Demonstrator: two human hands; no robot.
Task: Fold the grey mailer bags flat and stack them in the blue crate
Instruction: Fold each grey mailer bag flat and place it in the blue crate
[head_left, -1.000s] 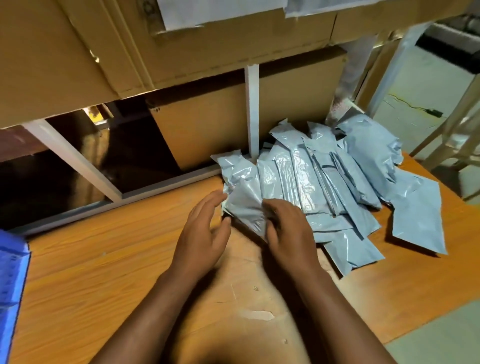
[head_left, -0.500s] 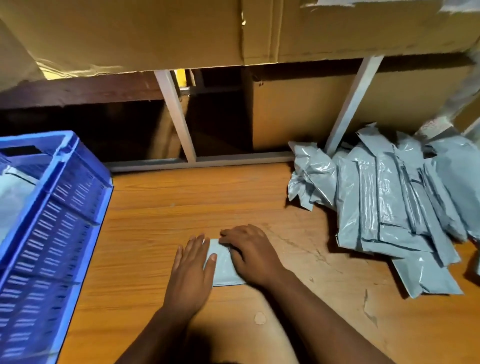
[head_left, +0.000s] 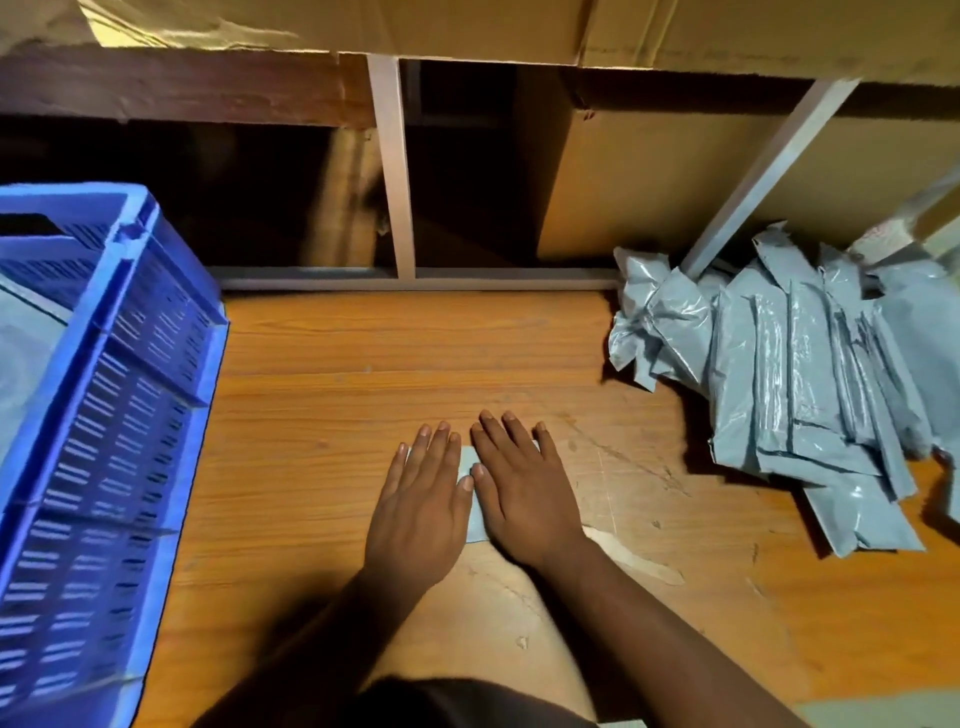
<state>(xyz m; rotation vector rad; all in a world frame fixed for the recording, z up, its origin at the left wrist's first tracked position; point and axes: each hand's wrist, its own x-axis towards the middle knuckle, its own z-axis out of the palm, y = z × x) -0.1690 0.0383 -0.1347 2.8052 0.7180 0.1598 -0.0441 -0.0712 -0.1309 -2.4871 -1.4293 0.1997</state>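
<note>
While both hands are lying flat with straight fingers, a small folded grey mailer bag (head_left: 470, 499) is being pressed against the wooden table (head_left: 322, 374), near the middle of its front edge. The left hand (head_left: 420, 512) is covering the bag's left part and the right hand (head_left: 522, 486) its right part, so only a narrow pale strip is showing between them, plus a sliver past the fingertips. Neither hand is curling around anything; the palms are simply bearing down.

Off toward the table's right edge, well apart from the hands, a heap of unfolded grey mailer bags (head_left: 795, 395) is lying in overlapping layers, their glossy plastic crinkling and catching light, the leftmost ones bunching up into crumpled peaks. A white slanted metal strut (head_left: 769, 171) is rising from behind that heap.

At the table's left edge a blue crate (head_left: 119, 395) is standing, its plastic wall pierced with rows of slots; something pale grey is showing inside it, though what it is cannot be told. Nothing is lying between the hands and the crate.

Along the back edge a white metal frame (head_left: 395, 171) is running, with brown cardboard boxes (head_left: 623, 187) sitting behind and above it. The tabletop's orange wood-grain surface is showing scratches and chipped patches near the right forearm.
</note>
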